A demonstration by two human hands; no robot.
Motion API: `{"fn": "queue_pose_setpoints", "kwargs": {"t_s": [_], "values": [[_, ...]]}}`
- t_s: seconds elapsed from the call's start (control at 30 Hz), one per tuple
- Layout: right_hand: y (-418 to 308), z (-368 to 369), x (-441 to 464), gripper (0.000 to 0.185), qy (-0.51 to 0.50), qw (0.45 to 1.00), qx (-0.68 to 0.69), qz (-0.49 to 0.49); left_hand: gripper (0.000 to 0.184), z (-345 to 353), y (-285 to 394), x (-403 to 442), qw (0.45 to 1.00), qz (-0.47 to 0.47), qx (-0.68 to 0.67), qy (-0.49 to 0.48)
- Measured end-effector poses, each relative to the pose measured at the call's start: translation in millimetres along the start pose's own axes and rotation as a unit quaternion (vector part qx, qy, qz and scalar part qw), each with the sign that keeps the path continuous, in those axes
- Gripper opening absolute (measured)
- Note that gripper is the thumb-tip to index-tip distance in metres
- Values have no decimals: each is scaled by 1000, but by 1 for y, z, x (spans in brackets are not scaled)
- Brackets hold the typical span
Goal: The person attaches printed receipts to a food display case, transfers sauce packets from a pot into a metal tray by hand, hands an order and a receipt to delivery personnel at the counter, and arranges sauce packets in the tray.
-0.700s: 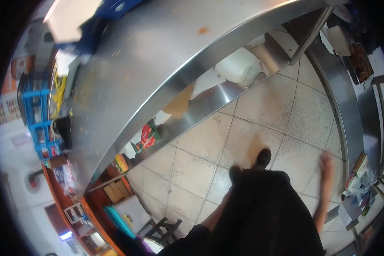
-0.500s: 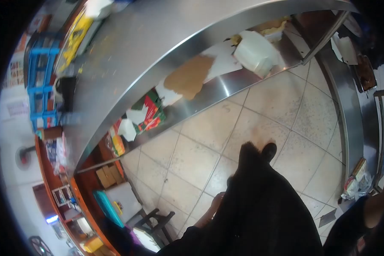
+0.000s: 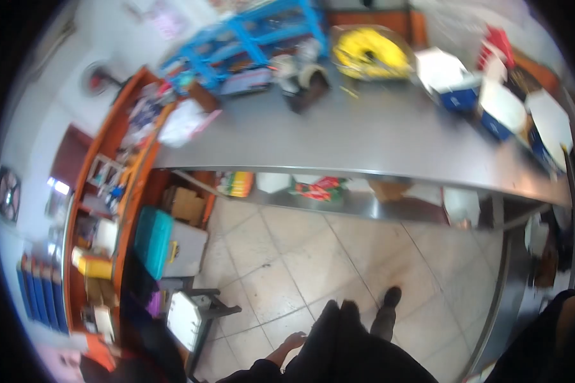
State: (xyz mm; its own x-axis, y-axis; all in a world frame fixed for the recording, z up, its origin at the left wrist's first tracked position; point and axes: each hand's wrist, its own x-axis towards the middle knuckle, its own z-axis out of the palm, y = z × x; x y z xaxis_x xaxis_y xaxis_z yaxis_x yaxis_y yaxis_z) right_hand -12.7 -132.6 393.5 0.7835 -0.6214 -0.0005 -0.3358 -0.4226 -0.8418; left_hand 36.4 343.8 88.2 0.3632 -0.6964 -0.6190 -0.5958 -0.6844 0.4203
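Note:
My left hand (image 3: 292, 341) hangs low beside my dark clothing, above the tiled floor. Its fingers look loosely stretched out, though blurred, and nothing shows in them. A dark chair (image 3: 218, 305) with a white sheet on it stands to its left. On the right, the sleeve of my right arm (image 3: 533, 341) and a strip of bare forearm enter the view; the right hand itself is out of sight.
Across the front runs a steel table (image 3: 287, 143) with a lower shelf. On it are a yellow item in a round tray (image 3: 372, 54), white-and-blue boxes (image 3: 501, 108) and a blue rack (image 3: 252, 38). Wooden shelving (image 3: 124, 198) and a teal-lidded bin (image 3: 153, 242) stand left.
My view has swung left and up, showing the tabletop, its boxes and more of the left shelving. The left hand still hangs beside my clothing. The right hand stays out of sight.

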Motion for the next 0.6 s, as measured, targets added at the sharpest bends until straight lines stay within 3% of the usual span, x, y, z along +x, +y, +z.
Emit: {"fn": "queue_pose_setpoints", "kwargs": {"t_s": [0.17, 0.3, 0.37, 0.43, 0.47, 0.53, 0.57, 0.6], "values": [[-74, 17, 35, 40, -59, 995, 5, -81, 30, -89, 41, 35, 970, 8, -204, 134], [-125, 32, 60, 37, -95, 984, -1, -153, 31, -158, 71, 33, 845, 65, -447, 286], [-147, 43, 73, 35, -113, 976, -3, -185, 32, -172, 71, 27, 812, 65, -465, 346], [-169, 55, 86, 34, -132, 967, -9, -218, 34, -175, 62, 13, 906, -8, -271, 326], [-180, 62, 92, 33, -141, 962, -12, -233, 37, -169, 57, 0, 961, -82, -60, 258], [-201, 79, 105, 32, -154, 953, -20, -261, 42, -149, 59, -31, 842, -243, -349, 333], [-210, 87, 111, 31, -153, 949, -25, -275, 42, -96, 32, -24, 816, -294, -348, 356], [-219, 94, 115, 30, -152, 945, -29, -287, 42, -87, 34, -44, 781, -370, -394, 312]]}}
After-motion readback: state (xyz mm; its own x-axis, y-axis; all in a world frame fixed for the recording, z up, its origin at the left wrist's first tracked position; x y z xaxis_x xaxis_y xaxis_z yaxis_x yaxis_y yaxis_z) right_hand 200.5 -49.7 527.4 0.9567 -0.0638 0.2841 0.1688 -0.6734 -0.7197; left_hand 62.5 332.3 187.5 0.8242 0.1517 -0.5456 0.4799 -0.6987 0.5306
